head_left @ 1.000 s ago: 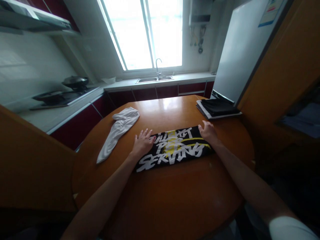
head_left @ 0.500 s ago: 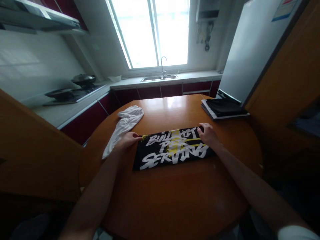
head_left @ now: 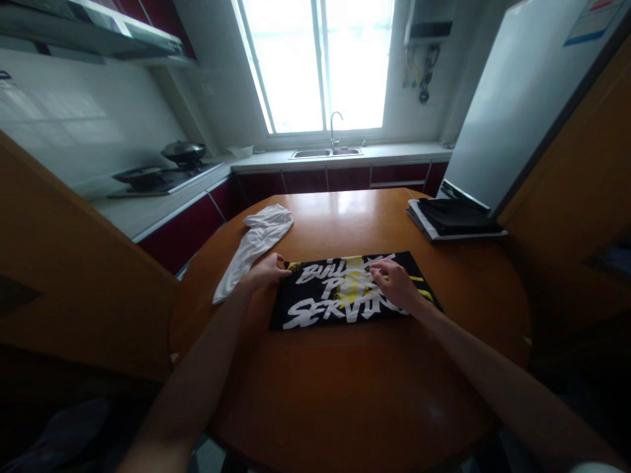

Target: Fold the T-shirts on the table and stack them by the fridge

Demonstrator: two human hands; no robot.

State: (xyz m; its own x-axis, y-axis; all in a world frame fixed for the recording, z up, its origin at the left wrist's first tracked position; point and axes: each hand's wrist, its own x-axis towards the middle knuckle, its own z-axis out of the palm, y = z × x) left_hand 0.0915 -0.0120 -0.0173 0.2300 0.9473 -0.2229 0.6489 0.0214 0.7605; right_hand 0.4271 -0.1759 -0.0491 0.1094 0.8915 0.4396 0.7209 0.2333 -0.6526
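Two bare hands work at a black cloth [head_left: 315, 289] with white lettering, lying flat at the centre of the frame on the wooden bench [head_left: 355, 381]; it already looks folded into a neat, long shape, its edges fairly straight. The left hand [head_left: 267, 270] has its fingers nearly closed, apparently pinching the cloth's upper left corner; the right hand [head_left: 397, 284] has half-curled fingers over the print, and whether they grip fabric I cannot tell. Left of centre, a white cloth [head_left: 251, 249] lies loose and rumpled, not folded flat; at right, a pile of fabric [head_left: 453, 220] looks flat and stacked.
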